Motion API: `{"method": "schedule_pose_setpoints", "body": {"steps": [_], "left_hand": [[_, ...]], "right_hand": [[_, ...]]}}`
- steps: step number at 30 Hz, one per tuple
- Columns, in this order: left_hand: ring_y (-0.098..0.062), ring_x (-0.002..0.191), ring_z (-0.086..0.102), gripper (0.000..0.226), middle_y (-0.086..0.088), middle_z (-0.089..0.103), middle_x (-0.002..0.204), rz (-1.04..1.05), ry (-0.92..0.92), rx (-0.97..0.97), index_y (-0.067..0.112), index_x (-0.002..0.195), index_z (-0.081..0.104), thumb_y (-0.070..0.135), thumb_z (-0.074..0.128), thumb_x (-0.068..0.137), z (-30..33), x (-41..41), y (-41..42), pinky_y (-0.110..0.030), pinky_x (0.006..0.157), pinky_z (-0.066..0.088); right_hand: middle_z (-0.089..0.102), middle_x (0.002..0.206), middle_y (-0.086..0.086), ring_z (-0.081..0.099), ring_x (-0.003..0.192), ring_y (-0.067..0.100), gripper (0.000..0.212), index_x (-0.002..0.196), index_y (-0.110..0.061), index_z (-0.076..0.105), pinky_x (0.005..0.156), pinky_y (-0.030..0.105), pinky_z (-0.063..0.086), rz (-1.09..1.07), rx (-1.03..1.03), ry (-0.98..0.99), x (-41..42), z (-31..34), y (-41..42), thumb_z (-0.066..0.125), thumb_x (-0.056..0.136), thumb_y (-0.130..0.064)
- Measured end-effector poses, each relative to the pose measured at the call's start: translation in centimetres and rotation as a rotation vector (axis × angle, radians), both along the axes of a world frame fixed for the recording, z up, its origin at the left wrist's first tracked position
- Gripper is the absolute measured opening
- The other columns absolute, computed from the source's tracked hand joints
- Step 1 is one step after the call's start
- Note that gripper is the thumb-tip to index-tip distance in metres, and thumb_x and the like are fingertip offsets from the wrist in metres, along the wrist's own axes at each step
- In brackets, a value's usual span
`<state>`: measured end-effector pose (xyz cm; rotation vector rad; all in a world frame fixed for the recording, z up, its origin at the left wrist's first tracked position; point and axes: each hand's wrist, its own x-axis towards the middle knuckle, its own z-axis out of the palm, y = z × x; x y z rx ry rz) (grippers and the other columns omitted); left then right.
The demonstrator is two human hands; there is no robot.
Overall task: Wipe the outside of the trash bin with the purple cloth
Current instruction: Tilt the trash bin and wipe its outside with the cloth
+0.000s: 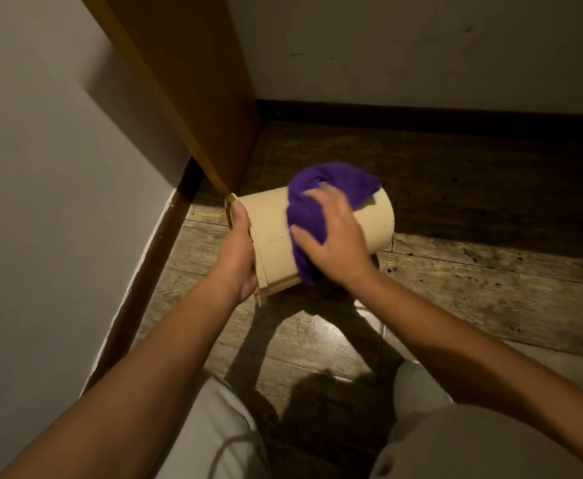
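My left hand [240, 250] grips just the rim of the tipped trash bin [269, 229] at nine o'clock, so my right hand [335, 236], fingers spread on the purple cloth [307, 216], may push it loose.

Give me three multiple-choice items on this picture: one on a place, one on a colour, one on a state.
1. Where is the purple cloth?
A. On the floor
B. On the outer side of the trash bin, under the right hand
C. Inside the bin

2. What colour is the trash bin?
A. Black
B. Red
C. Beige

3. How is the trash bin placed?
A. Turned on its side, with the left hand gripping one end
B. Upright and untouched
C. Upside down on a shelf

Answers:
1 B: the right hand presses the cloth against the bin's wall.
2 C: the bare wall beside the cloth is pale beige.
3 A: the bin's long side runs left to right, and the left hand holds its left end.
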<state>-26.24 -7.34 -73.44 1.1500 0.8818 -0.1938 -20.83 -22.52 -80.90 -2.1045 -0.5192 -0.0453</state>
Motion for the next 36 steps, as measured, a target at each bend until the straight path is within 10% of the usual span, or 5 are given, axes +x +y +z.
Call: {"method": "schedule_pose_setpoints", "body": {"steps": [5,10,24,28,36], "left_hand": [[-0.034,0.125,0.067,0.076,-0.016,0.070,0.136,0.080,-0.086,-0.041,0.018,0.142,0.062,0.072,0.027,0.102,-0.4,-0.3,0.3,-0.049,0.098,0.058],[-0.029,0.092,0.080,0.048,-0.012,0.082,0.107,0.057,-0.025,-0.015,0.020,0.125,0.067,0.055,0.039,0.108,-0.7,-0.2,0.7,-0.041,0.071,0.065],[-0.035,0.103,0.077,0.045,-0.015,0.079,0.115,0.144,-0.013,0.040,0.022,0.127,0.059,0.058,0.046,0.105,-1.3,0.0,1.9,-0.054,0.089,0.062],[-0.026,0.078,0.082,0.031,-0.008,0.083,0.086,0.129,-0.074,-0.010,0.022,0.120,0.060,0.047,0.054,0.103,-1.4,0.1,2.7,-0.040,0.062,0.063],[-0.032,0.098,0.080,0.040,-0.014,0.082,0.108,0.055,-0.107,-0.034,0.025,0.126,0.060,0.056,0.049,0.104,-1.2,-0.5,2.1,-0.048,0.076,0.065]], "right_hand": [[0.044,0.156,0.012,0.038,0.144,0.029,0.062,0.149,-0.026,0.048,0.121,0.047,0.027,0.186,-0.098,-0.217,-2.9,0.4,4.0,0.062,0.095,-0.053],[0.051,0.148,0.016,0.044,0.138,0.034,0.062,0.146,-0.024,0.052,0.120,0.049,0.025,0.056,-0.210,-0.259,-0.8,-1.3,0.9,0.060,0.094,-0.058],[0.053,0.134,0.014,0.060,0.112,0.035,0.061,0.143,-0.021,0.046,0.082,0.033,0.042,-0.729,-0.050,0.331,2.1,-6.3,-10.7,0.073,0.091,-0.037],[0.059,0.129,0.003,0.058,0.109,0.019,0.055,0.136,-0.025,0.054,0.081,0.027,0.041,-0.629,0.077,0.252,4.1,-2.6,-10.2,0.072,0.089,-0.048],[0.051,0.133,-0.001,0.057,0.109,0.015,0.048,0.138,-0.031,0.051,0.086,0.029,0.051,-0.383,0.063,0.301,8.1,1.1,-4.0,0.058,0.098,-0.055]]}}
